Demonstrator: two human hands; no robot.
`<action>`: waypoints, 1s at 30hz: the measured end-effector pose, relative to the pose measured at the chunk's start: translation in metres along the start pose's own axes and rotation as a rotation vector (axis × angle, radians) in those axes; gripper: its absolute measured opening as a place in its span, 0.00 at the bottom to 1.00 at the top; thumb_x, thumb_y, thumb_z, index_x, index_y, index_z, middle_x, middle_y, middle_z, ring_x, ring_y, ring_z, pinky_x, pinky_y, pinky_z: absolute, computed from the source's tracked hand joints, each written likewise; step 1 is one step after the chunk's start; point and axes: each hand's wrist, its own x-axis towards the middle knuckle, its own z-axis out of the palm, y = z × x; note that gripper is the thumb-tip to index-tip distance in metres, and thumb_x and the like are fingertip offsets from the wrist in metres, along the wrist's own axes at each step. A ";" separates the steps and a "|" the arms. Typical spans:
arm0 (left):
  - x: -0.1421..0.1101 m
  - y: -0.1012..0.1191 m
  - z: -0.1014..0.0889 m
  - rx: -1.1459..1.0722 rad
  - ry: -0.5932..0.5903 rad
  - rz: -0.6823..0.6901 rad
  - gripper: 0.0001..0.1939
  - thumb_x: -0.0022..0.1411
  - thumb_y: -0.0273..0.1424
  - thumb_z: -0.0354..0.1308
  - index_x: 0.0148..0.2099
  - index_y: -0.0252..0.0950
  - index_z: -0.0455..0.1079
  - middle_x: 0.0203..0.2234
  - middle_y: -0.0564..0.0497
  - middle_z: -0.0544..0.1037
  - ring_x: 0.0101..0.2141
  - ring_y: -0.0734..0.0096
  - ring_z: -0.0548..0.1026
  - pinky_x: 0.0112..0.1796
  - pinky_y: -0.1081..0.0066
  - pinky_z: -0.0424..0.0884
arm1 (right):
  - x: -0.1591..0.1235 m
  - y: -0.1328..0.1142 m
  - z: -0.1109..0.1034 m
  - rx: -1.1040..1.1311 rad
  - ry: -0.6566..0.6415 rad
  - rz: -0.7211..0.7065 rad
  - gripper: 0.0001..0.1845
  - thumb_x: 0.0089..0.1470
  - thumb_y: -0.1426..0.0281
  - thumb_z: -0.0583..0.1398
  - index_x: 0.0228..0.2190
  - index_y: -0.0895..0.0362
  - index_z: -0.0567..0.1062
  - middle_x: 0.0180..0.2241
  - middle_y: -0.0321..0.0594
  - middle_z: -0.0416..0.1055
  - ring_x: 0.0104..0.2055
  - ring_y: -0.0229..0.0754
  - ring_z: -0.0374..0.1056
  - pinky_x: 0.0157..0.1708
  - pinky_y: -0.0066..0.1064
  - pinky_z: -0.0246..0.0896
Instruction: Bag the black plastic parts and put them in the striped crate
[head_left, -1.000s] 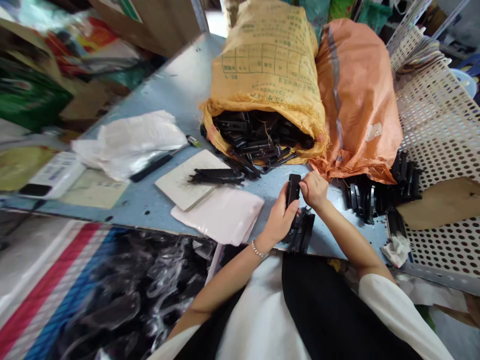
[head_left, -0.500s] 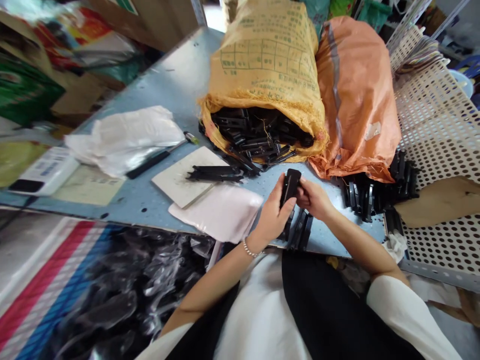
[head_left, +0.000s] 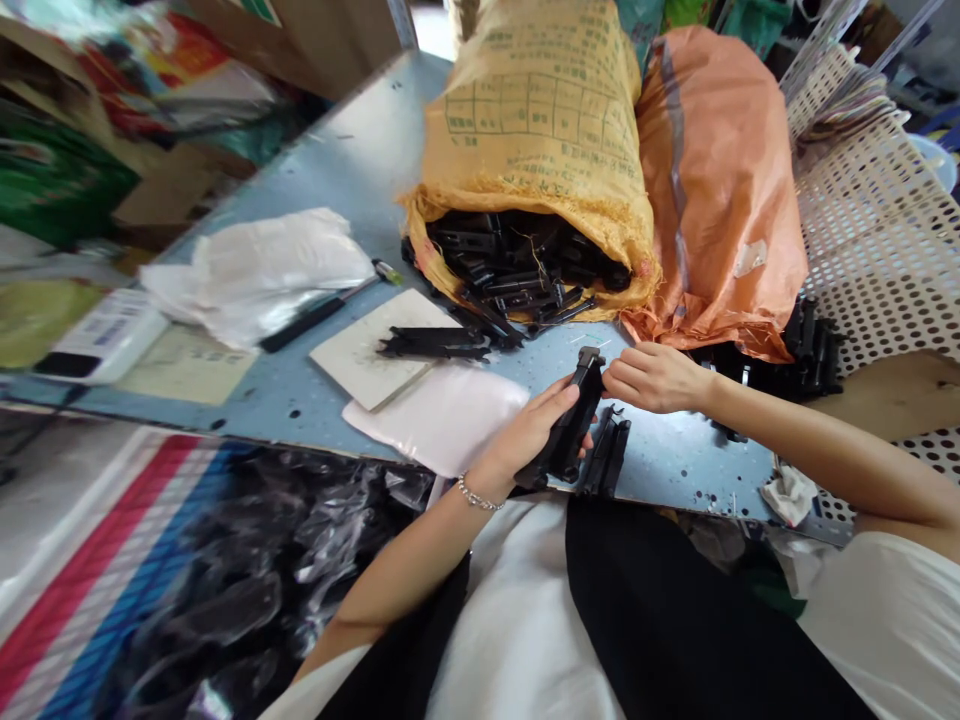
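My left hand [head_left: 541, 422], a beaded bracelet on its wrist, is closed around a long black plastic part [head_left: 576, 415]. The part is tilted, its narrow end pointing away from me. Beside that end, my right hand [head_left: 656, 378] has its fingers curled together; whatever they pinch is hidden. Similar black pieces [head_left: 607, 455] lie at the table's near edge, just right of the held part. More black parts [head_left: 517, 265] fill the mouth of a yellow woven sack [head_left: 536, 140].
An orange sack [head_left: 727, 190] rests beside the yellow one, with black parts at its mouth. Left on the blue table [head_left: 300, 400] are a pale board [head_left: 360, 350] bearing black strips, white plastic bags [head_left: 277, 265] and a pen-like tool. A perforated white panel [head_left: 892, 230] stands at the right.
My right hand has moved slightly right and its fingers have curled at the part's far end. The black part has turned and shows a different side, with my left hand lower around it.
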 end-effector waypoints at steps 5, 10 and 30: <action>-0.001 -0.012 0.007 0.377 0.230 0.359 0.37 0.67 0.51 0.52 0.71 0.39 0.50 0.43 0.43 0.79 0.39 0.58 0.79 0.39 0.61 0.78 | 0.012 -0.024 0.030 0.565 0.285 0.529 0.29 0.65 0.45 0.47 0.27 0.54 0.67 0.23 0.36 0.62 0.26 0.40 0.59 0.26 0.32 0.54; 0.002 -0.013 -0.004 0.532 0.244 0.459 0.38 0.69 0.50 0.50 0.73 0.42 0.45 0.52 0.43 0.75 0.42 0.62 0.78 0.43 0.62 0.77 | 0.017 -0.031 0.044 0.721 0.278 0.684 0.30 0.67 0.48 0.41 0.32 0.55 0.69 0.25 0.36 0.65 0.24 0.39 0.61 0.24 0.31 0.58; 0.022 -0.002 -0.014 0.073 0.340 0.345 0.30 0.65 0.51 0.56 0.63 0.42 0.63 0.37 0.49 0.79 0.34 0.64 0.79 0.36 0.65 0.78 | 0.016 -0.077 0.073 0.485 0.075 0.588 0.23 0.67 0.52 0.49 0.32 0.56 0.69 0.33 0.45 0.72 0.35 0.43 0.68 0.37 0.34 0.63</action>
